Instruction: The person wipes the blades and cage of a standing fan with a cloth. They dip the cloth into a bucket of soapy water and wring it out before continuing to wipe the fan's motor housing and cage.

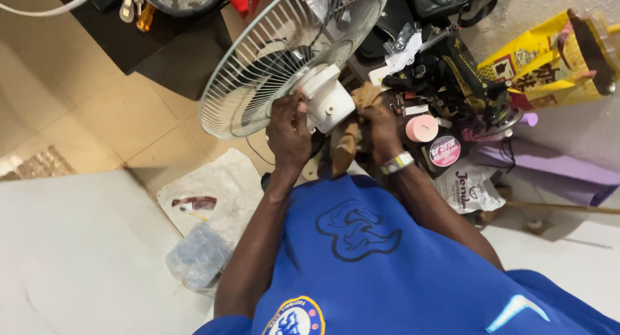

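Gripping fan motor [325, 97]: L hand [289, 131], R hand [381, 125] w/ rag [352, 125].

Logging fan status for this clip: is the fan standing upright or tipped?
Tipped. The fan leans, its grille facing the floor; the left hand holds its motor housing.

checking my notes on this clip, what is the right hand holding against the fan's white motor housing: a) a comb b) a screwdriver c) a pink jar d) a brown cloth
d: the right hand presses a crumpled brown cloth against the white motor housing.
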